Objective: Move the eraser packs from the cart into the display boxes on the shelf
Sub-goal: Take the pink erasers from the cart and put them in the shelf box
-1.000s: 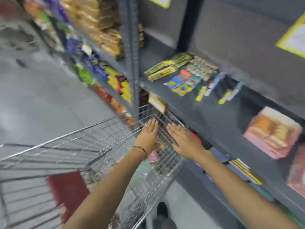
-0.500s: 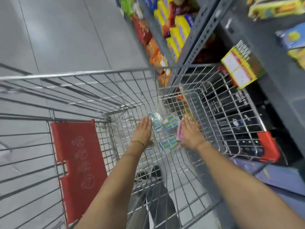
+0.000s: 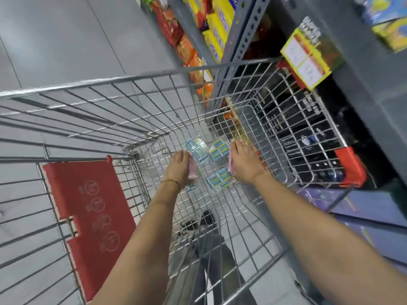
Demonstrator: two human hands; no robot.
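Several blue-and-white eraser packs [image 3: 219, 180] in clear wrap lie on the wire floor of the shopping cart [image 3: 132, 78]. Both of my arms reach down into the basket. My left hand [image 3: 178, 167] sits left of the packs, with a pink pack [image 3: 192, 170] held on edge along its thumb side. To the right of them, my right hand [image 3: 245, 165] has another pink pack [image 3: 231, 164] against its inner edge. The fingertips of both hands are hidden. A yellow-green display box [image 3: 308, 57] sits on the grey shelf edge above the cart's right corner.
The cart's red seat flap [image 3: 88, 216] hangs at the near left. A grey shelf upright [image 3: 233, 40] and snack packets [image 3: 211, 25] stand beyond the cart's far side. Black boxes [image 3: 308, 137] fill the low shelf to the right. My shoe [image 3: 207, 216] shows through the mesh.
The view swung from the shelf down into the cart. Both hands dropped from the cart rim to the packs on its floor, and a pink pack now shows at my left hand.
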